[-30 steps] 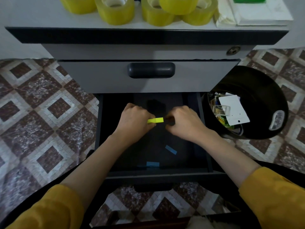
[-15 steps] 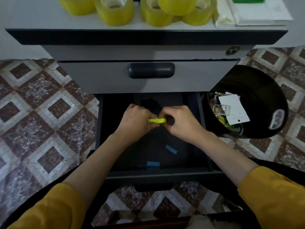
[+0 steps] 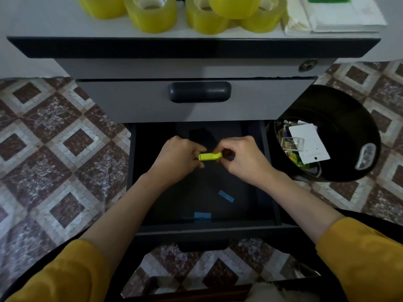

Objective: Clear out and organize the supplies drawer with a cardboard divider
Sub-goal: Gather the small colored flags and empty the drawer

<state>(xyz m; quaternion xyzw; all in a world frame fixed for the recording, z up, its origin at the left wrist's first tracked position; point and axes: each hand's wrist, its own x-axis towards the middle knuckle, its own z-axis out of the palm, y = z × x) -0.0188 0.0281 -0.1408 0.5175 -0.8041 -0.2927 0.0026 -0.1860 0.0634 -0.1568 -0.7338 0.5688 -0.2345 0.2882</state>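
The two hands are drawing a little closer together than a second ago, and the small yellow piece [image 3: 209,156] between them is sitting slightly farther right and looking thicker than it did then. The left hand [image 3: 180,159] is pinching the left end of the yellow piece with curled fingers, while the right hand [image 3: 244,160] is pinching its right end between thumb and forefinger, the other fingers curling loosely. Both hands are hovering over the middle of the open bottom drawer [image 3: 239,232], so the piece is being held above the drawer's dark floor, not lying on it.

Nearer in the drawer, one blue strip [image 3: 226,196] is lying at a slant right of centre, and a second blue strip [image 3: 202,215] is resting against the near wall. Above the opening, the upper drawer [image 3: 130,101] is sitting closed, with its dark handle [image 3: 199,91]. A black bin [image 3: 340,118] is standing just right of the open drawer, holding a white card [image 3: 309,144] and mixed scraps. Yellow tape rolls [image 3: 150,12] are sitting on the cabinet top at the far edge, with white papers [image 3: 340,16] at far right. Patterned floor tiles [image 3: 54,149] are showing on both sides.
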